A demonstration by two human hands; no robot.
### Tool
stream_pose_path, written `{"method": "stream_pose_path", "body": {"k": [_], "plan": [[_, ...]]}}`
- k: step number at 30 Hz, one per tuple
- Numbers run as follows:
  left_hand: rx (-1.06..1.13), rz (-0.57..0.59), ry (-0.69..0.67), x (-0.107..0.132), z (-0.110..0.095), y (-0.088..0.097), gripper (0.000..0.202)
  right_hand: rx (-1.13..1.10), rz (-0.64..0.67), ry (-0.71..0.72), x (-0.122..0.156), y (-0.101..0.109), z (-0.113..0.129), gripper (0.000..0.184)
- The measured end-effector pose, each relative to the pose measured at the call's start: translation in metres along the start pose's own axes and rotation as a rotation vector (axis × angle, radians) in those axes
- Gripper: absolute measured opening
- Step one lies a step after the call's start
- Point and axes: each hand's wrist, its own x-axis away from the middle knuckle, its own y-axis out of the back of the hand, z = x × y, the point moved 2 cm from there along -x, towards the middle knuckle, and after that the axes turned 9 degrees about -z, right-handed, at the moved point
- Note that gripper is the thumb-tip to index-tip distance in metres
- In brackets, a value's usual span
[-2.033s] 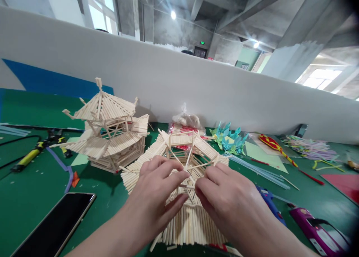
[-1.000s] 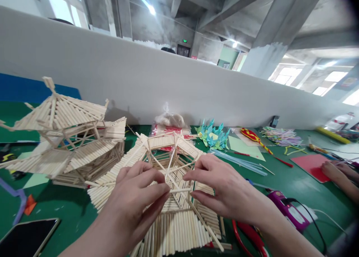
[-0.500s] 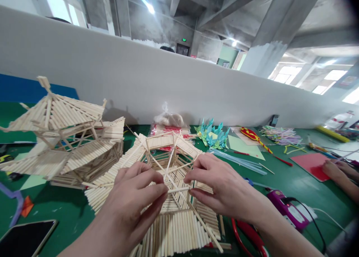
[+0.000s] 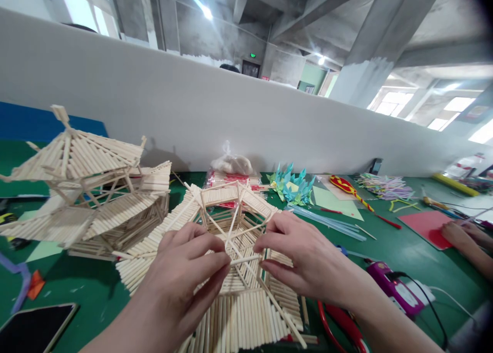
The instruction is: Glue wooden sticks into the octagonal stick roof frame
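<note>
A thin pale wooden stick (image 4: 245,260) spans the gap between my two hands, over the middle of a pavilion-like model (image 4: 254,314) built from many such sticks. My left hand (image 4: 188,271) pinches its left end between thumb and fingers. At the other end, the thumb and fingertips of my right hand (image 4: 296,255) close on the stick. Beneath them, crossed sticks (image 4: 230,232) run over the model's open centre, and its sloping stick roofs spread around it. My palms hide part of the roof.
A taller stick pavilion (image 4: 103,183) stands at left, a phone (image 4: 36,330) in front. Behind are bagged red-tipped sticks (image 4: 234,178) and a blue-green paper flower (image 4: 291,183). Red-handled pliers or scissors (image 4: 342,324) and a purple power block (image 4: 395,289) lie right. Another person's hands (image 4: 458,235) rest farther right.
Almost nothing differs. The stick and both hands hold nearly the same place over the model; the view has shifted very slightly.
</note>
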Motion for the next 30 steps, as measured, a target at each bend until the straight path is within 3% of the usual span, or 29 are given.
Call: {"method": "stream_pose_path", "body": {"k": [30], "plan": [[-0.036, 0.027, -0.017, -0.0016, -0.0014, 0.0009, 0.018, 0.014, 0.003, -0.001, 0.0000, 0.0015, 0.0030, 0.013]]}}
